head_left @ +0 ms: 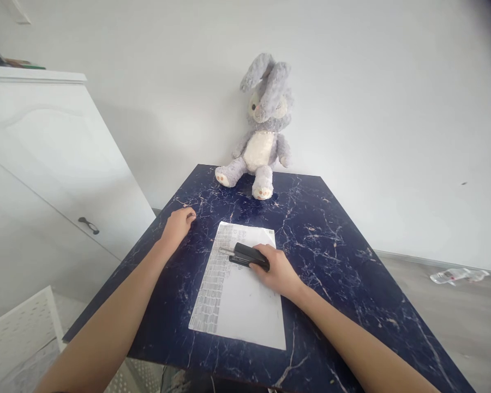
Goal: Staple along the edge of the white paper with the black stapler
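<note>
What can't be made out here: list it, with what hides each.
In the head view:
Black stapler: rear end, covered by the right hand.
Paper sheet: its text, too small to read.
Left hand: palm, hidden by the hand's own back.
Plush rabbit: part of its face, behind a drooping ear.
White cabinet: cut off by the left edge.

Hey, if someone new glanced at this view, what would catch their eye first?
Probably the big grey plush rabbit, sitting at the far end of the dark blue marbled table in front of a pale wall. Next might come the black stapler-like tool, held in the right hand over a white sheet of paper nearer the viewer.
</note>
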A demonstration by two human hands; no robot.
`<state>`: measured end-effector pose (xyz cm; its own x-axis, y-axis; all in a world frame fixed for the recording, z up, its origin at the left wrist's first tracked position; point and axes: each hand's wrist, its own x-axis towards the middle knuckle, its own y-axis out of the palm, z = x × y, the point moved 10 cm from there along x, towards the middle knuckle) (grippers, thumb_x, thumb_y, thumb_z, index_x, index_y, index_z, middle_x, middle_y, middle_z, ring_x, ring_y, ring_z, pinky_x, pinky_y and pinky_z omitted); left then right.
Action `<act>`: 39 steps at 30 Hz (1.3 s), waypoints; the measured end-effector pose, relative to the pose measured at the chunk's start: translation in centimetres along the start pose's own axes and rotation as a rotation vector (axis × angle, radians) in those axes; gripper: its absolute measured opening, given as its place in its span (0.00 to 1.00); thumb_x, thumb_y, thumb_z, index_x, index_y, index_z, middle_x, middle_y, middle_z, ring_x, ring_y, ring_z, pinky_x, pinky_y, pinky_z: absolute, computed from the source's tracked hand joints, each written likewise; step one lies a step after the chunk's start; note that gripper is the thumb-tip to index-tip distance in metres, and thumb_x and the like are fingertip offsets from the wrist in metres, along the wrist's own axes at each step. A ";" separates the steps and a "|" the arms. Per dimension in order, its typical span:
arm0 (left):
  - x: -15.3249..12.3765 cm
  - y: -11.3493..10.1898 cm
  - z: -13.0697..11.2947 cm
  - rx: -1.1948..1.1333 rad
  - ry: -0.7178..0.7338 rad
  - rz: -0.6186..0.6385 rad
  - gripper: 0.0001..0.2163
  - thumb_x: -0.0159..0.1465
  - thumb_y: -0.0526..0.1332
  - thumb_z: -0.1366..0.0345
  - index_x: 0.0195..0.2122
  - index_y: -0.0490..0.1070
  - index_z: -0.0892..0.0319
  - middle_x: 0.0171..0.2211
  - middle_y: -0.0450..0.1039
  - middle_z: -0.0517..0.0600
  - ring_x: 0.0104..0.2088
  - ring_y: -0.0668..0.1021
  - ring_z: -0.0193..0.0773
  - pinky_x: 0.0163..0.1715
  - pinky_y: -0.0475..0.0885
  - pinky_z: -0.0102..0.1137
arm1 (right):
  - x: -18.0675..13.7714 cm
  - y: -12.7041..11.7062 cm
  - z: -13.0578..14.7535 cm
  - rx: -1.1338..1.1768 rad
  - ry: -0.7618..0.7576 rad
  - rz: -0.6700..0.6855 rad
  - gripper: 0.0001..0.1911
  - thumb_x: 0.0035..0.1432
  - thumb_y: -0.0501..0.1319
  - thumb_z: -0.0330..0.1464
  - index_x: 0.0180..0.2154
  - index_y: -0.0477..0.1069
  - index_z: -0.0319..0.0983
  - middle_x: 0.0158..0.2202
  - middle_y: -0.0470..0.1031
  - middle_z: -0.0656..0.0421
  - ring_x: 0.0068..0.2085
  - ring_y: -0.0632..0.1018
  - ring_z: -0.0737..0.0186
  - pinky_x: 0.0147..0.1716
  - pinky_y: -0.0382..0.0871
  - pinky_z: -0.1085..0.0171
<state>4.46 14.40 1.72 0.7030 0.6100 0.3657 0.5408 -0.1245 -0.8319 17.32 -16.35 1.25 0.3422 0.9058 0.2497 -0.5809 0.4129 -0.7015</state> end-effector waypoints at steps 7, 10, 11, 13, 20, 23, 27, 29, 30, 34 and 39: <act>0.3 0.9 -1.7 -0.068 0.085 -0.025 0.09 0.70 0.52 0.68 0.36 0.71 0.55 0.36 0.72 0.54 0.40 0.75 0.48 0.46 0.70 0.39 | 0.6 0.3 -0.2 0.086 -0.056 0.035 0.15 0.60 0.66 0.29 0.49 0.73 0.42 0.42 0.77 0.57 0.42 0.77 0.57 0.42 0.70 0.60; 0.6 -0.2 -1.6 -0.073 0.086 -0.086 0.10 0.71 0.50 0.68 0.39 0.70 0.56 0.39 0.71 0.56 0.44 0.73 0.49 0.50 0.68 0.41 | 0.9 1.1 0.9 0.123 -0.108 0.094 0.14 0.61 0.66 0.28 0.49 0.73 0.41 0.42 0.76 0.58 0.42 0.77 0.58 0.43 0.70 0.61; 0.8 -0.4 -1.4 -0.076 0.082 -0.107 0.10 0.72 0.49 0.68 0.40 0.70 0.56 0.40 0.71 0.56 0.45 0.73 0.50 0.51 0.67 0.41 | 1.0 1.4 1.3 0.128 -0.125 0.113 0.14 0.61 0.66 0.28 0.49 0.72 0.41 0.42 0.76 0.58 0.42 0.77 0.58 0.44 0.70 0.61; 1.1 -0.7 -1.1 -0.084 0.072 -0.139 0.10 0.71 0.50 0.68 0.41 0.70 0.57 0.41 0.70 0.57 0.45 0.73 0.50 0.52 0.67 0.42 | 1.1 2.0 2.1 0.128 -0.144 0.143 0.14 0.62 0.65 0.29 0.50 0.72 0.41 0.43 0.75 0.57 0.43 0.76 0.58 0.44 0.69 0.61; 1.5 -0.1 -1.1 -0.118 0.083 -0.100 0.08 0.70 0.55 0.67 0.38 0.74 0.56 0.37 0.77 0.53 0.41 0.78 0.46 0.47 0.70 0.36 | 1.0 2.7 2.5 0.053 -0.110 0.128 0.14 0.62 0.65 0.28 0.50 0.71 0.40 0.43 0.74 0.56 0.43 0.75 0.57 0.43 0.69 0.60; 0.9 -1.7 -1.9 -0.112 0.058 -0.157 0.10 0.72 0.55 0.63 0.43 0.76 0.56 0.40 0.80 0.54 0.43 0.80 0.48 0.48 0.70 0.37 | 0.9 2.5 2.3 0.024 -0.092 0.115 0.13 0.63 0.65 0.28 0.49 0.71 0.40 0.43 0.75 0.56 0.43 0.76 0.57 0.42 0.68 0.61; -0.6 -2.6 -5.4 -0.258 0.138 -0.103 0.12 0.73 0.57 0.58 0.48 0.78 0.54 0.41 0.83 0.51 0.39 0.83 0.43 0.45 0.74 0.34 | 1.1 1.4 1.1 0.016 -0.044 0.071 0.13 0.62 0.65 0.28 0.49 0.72 0.41 0.43 0.76 0.56 0.43 0.76 0.57 0.43 0.68 0.61; -1.7 -1.6 -8.1 -0.362 0.242 0.027 0.12 0.70 0.62 0.56 0.46 0.81 0.54 0.42 0.84 0.50 0.39 0.84 0.42 0.44 0.76 0.33 | 1.2 0.7 0.1 0.017 -0.002 0.042 0.13 0.61 0.66 0.28 0.47 0.72 0.41 0.41 0.76 0.57 0.41 0.77 0.56 0.42 0.68 0.61; -2.3 -0.9 -9.2 -0.395 0.279 0.099 0.11 0.68 0.65 0.55 0.44 0.82 0.54 0.42 0.84 0.50 0.39 0.84 0.42 0.44 0.76 0.33 | 1.2 0.5 -0.3 0.020 0.015 0.031 0.12 0.61 0.66 0.29 0.46 0.72 0.41 0.40 0.76 0.57 0.41 0.77 0.56 0.41 0.68 0.61; -4.0 1.8 -11.6 -0.432 0.283 0.318 0.10 0.60 0.74 0.60 0.42 0.85 0.55 0.39 0.85 0.49 0.38 0.84 0.43 0.43 0.76 0.33 | 1.2 0.0 -0.8 0.037 0.025 0.014 0.10 0.61 0.66 0.29 0.45 0.72 0.41 0.39 0.76 0.57 0.41 0.77 0.56 0.41 0.67 0.61; -5.1 2.0 -13.7 -0.417 0.349 0.443 0.06 0.60 0.74 0.63 0.38 0.85 0.54 0.37 0.85 0.47 0.38 0.84 0.42 0.40 0.73 0.31 | 1.2 0.3 -0.8 0.049 0.007 0.025 0.12 0.60 0.66 0.28 0.46 0.72 0.41 0.39 0.76 0.58 0.40 0.76 0.57 0.40 0.67 0.61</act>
<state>8.26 0.30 3.91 0.9677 0.1540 0.1998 0.2519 -0.6355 -0.7298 18.13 -15.24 0.79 0.3323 0.9153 0.2274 -0.6249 0.3943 -0.6738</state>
